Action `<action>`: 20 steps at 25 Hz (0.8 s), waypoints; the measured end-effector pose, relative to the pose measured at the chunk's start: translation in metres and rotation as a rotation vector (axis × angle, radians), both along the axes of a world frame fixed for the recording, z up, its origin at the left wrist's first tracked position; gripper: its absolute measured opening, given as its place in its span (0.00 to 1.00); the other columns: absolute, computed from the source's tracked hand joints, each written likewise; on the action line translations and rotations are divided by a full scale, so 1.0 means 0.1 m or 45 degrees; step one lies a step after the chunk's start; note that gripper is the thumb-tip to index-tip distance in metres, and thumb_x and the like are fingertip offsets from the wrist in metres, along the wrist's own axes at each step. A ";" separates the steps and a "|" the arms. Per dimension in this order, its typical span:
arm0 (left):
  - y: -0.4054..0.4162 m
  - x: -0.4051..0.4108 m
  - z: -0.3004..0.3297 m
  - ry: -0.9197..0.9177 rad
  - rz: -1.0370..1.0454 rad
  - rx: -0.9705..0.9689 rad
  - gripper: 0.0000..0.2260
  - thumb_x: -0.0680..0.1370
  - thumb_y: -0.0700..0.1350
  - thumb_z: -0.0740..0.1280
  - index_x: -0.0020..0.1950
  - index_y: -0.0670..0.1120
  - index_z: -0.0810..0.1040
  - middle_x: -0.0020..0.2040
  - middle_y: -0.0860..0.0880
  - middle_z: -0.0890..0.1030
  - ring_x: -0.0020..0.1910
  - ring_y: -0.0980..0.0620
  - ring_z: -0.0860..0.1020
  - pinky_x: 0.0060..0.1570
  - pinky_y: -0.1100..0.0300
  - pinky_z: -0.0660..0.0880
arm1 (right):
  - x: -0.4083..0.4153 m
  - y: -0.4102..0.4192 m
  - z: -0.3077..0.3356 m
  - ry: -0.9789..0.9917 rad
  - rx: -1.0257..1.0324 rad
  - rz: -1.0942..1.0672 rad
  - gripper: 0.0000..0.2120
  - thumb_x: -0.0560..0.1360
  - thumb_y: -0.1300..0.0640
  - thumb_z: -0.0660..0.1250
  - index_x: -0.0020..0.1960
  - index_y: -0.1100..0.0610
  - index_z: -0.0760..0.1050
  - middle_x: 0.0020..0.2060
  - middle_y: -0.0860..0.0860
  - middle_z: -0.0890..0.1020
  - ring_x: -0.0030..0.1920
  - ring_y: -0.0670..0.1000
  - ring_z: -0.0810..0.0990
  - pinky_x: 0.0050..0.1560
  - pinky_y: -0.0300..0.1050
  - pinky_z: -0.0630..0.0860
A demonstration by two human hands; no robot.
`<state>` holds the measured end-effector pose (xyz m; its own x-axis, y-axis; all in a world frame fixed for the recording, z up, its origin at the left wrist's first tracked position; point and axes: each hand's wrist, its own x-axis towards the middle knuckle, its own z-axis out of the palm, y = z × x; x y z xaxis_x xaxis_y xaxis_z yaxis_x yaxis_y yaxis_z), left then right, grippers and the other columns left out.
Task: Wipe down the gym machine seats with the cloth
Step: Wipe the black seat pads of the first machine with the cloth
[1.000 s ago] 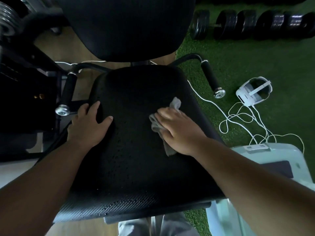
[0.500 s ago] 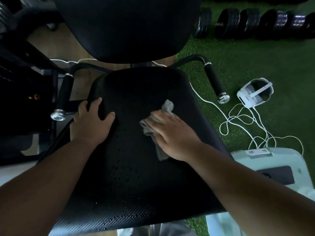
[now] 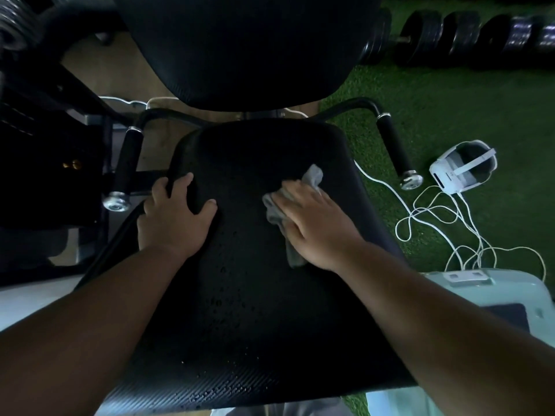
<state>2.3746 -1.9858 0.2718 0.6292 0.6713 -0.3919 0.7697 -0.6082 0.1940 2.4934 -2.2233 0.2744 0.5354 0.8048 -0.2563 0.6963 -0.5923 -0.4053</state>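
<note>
A black padded machine seat [image 3: 255, 310] fills the middle of the head view, with small droplets on its surface. Above it rises the black backrest [image 3: 246, 46]. My right hand [image 3: 318, 226] lies flat on a crumpled grey cloth [image 3: 277, 213] and presses it against the seat's right half; the cloth sticks out past my fingertips and below my palm. My left hand [image 3: 174, 217] grips the seat's left edge, its fingers wrapped over the rim and its thumb on top.
Two black handles with chrome caps flank the seat, one at the left [image 3: 124, 172] and one at the right [image 3: 396, 148]. A white headset [image 3: 462, 166] with tangled white cable lies on green turf. Dumbbells [image 3: 450, 34] line the back right. A pale bin [image 3: 486, 298] stands at right.
My right hand has slid the cloth across the seat, first leftward, then a little back right and forward. My left hand has shifted further over the seat's left edge.
</note>
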 end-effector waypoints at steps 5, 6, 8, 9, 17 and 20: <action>-0.01 0.01 -0.01 -0.012 0.015 0.022 0.33 0.77 0.67 0.59 0.80 0.59 0.57 0.81 0.45 0.56 0.75 0.37 0.64 0.69 0.39 0.66 | 0.48 -0.49 -0.11 0.029 0.012 -0.247 0.25 0.80 0.51 0.55 0.76 0.51 0.66 0.76 0.55 0.65 0.77 0.57 0.62 0.74 0.58 0.63; -0.01 0.00 -0.01 -0.013 0.014 0.019 0.32 0.77 0.67 0.59 0.79 0.59 0.57 0.81 0.45 0.56 0.75 0.37 0.64 0.69 0.39 0.66 | 0.62 -0.32 -0.19 -0.005 -0.019 -0.395 0.25 0.80 0.53 0.56 0.76 0.53 0.66 0.76 0.55 0.65 0.77 0.58 0.61 0.74 0.58 0.62; 0.00 0.01 -0.02 -0.017 0.013 0.018 0.32 0.77 0.67 0.59 0.79 0.60 0.57 0.81 0.45 0.56 0.75 0.37 0.64 0.69 0.39 0.66 | 0.69 0.19 -0.26 -0.049 -0.083 -0.507 0.24 0.80 0.52 0.56 0.77 0.52 0.65 0.76 0.55 0.63 0.77 0.59 0.60 0.75 0.57 0.60; 0.01 0.01 -0.03 -0.017 0.016 0.021 0.32 0.77 0.67 0.59 0.79 0.60 0.57 0.81 0.45 0.56 0.75 0.37 0.64 0.69 0.39 0.66 | 0.61 0.41 -0.25 -0.057 -0.078 -0.457 0.24 0.80 0.52 0.57 0.76 0.51 0.65 0.75 0.54 0.64 0.76 0.59 0.60 0.74 0.57 0.61; 0.02 0.03 -0.02 -0.006 0.017 0.017 0.32 0.77 0.67 0.59 0.79 0.59 0.57 0.80 0.45 0.56 0.74 0.37 0.64 0.68 0.39 0.66 | 0.52 -0.36 -0.15 0.019 0.048 -0.200 0.29 0.76 0.48 0.51 0.75 0.51 0.68 0.74 0.55 0.68 0.75 0.58 0.65 0.71 0.59 0.67; 0.02 0.05 -0.04 -0.012 0.017 0.022 0.32 0.77 0.68 0.59 0.79 0.59 0.58 0.80 0.46 0.56 0.74 0.37 0.65 0.68 0.39 0.66 | 0.90 0.17 -0.29 -0.051 -0.079 -0.436 0.28 0.77 0.48 0.52 0.77 0.51 0.64 0.76 0.55 0.64 0.76 0.59 0.61 0.74 0.56 0.62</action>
